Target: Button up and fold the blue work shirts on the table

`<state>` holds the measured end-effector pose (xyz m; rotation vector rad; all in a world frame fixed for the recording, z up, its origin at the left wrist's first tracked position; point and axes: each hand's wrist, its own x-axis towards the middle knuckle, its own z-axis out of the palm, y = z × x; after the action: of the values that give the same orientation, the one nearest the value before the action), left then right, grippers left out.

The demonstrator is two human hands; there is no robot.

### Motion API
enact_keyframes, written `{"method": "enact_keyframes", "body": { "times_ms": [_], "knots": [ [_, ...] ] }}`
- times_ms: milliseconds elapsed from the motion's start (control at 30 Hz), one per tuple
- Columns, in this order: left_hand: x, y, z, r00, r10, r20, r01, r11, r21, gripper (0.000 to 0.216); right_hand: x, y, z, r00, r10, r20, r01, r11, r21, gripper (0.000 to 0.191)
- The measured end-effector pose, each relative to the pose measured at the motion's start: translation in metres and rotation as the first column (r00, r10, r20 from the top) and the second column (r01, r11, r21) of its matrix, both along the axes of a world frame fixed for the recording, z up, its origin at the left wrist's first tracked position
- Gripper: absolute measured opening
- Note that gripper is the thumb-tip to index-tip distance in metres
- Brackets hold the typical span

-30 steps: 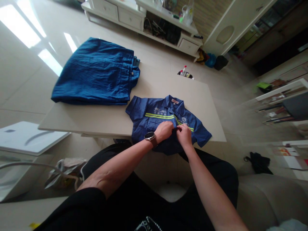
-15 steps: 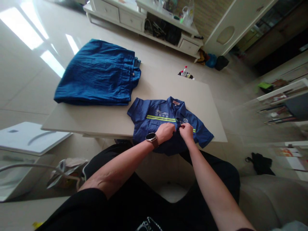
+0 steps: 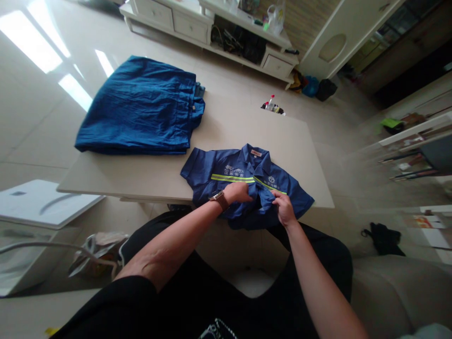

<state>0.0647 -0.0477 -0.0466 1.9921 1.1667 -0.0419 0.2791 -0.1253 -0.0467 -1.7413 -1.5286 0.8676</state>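
A small blue work shirt point(image 3: 226, 172) with a yellow-green reflective stripe lies face up at the near edge of a beige table point(image 3: 247, 127), its hem hanging over the edge. My left hand point(image 3: 237, 192), with a watch on its wrist, pinches the left front panel just below the stripe. My right hand point(image 3: 283, 207) grips the right front panel near the placket. The fabric bunches up between the two hands.
A larger folded blue garment point(image 3: 141, 106) lies on the table's far left. A white TV cabinet point(image 3: 212, 28) stands along the far wall. A white box point(image 3: 38, 202) sits left of my knees, a black item point(image 3: 383, 238) on the floor at right.
My hands have drawn apart and toward me, pulling the shirt's front panels so the fabric bunches; the shirt has shifted slightly toward the table edge.
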Motion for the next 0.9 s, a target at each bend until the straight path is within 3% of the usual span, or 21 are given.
{"method": "enact_keyframes", "body": {
  "times_ms": [167,300,433,533,633,767,900],
  "knots": [
    [0.016,-0.007,-0.008,0.966,0.253,0.048,-0.257,0.958,0.128,0.044,-0.009,-0.008,0.018,0.992,0.03,-0.126,-0.038,0.997,-0.061,0.008],
    [0.024,-0.014,-0.017,0.964,0.253,0.084,-0.265,0.946,0.185,0.031,-0.008,-0.01,0.019,0.978,-0.028,-0.205,0.008,0.995,-0.098,0.015],
    [0.024,-0.011,-0.019,0.97,0.21,0.125,-0.231,0.953,0.194,0.02,-0.002,-0.008,0.012,0.971,-0.236,0.03,0.237,0.972,-0.009,0.036],
    [0.023,-0.009,-0.014,0.966,0.203,0.162,-0.233,0.953,0.195,0.021,-0.004,-0.004,0.007,0.917,-0.319,0.241,0.296,0.946,0.13,0.039],
    [0.024,-0.01,-0.008,0.962,0.179,0.206,-0.218,0.958,0.186,0.021,-0.014,0.0,0.003,0.934,-0.213,0.287,0.159,0.967,0.198,0.04],
    [0.023,-0.01,-0.005,0.962,0.153,0.228,-0.198,0.962,0.188,0.022,-0.03,0.007,0.001,0.955,0.028,0.294,-0.064,0.991,0.114,0.026],
    [0.022,-0.008,-0.004,0.967,0.149,0.208,-0.192,0.96,0.205,0.024,-0.035,0.01,-0.001,0.958,0.061,0.279,-0.081,0.995,0.062,0.025]
  ]
}}
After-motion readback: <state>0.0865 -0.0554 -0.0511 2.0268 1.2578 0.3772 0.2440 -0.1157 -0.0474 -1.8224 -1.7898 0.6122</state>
